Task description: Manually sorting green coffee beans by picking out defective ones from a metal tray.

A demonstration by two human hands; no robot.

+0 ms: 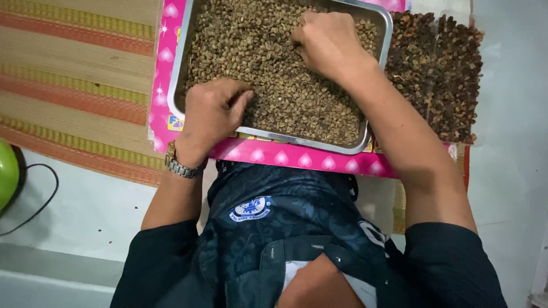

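**Two hands working in a tray of pale beans**

Dark patterned shirt fabric (297,228) fills the bottom of the view, closest to the camera, and both bare forearms reach away from it toward the tray.

Left hand (212,111), with a silver metal wristwatch (178,164) on the wrist, rests at the near left edge of the rectangular steel tray (180,57); its fingers are curled together, the tips pressed down into the beans, though whether they pinch anything cannot be told. Right hand (328,43) lies deeper in, close to the tray's far right corner, knuckles up and fingers bent under into the heap (what they grip, if anything, is hidden).

Pale greenish-brown coffee beans (285,85) fill the tray almost from rim to rim. It sits on a bright pink board printed with hearts (285,157), whose near edge shows just beyond the shirt.

Just beside the tray's right edge lies a pile of dark brown dried husks or cherries (442,74), spread on a clear sheet.

Left of the pink board stretches a woven straw mat with orange and green stripes (74,85). At the far left edge sit a green rounded object (7,174) and a thin black cable (40,197) curling over the pale floor.
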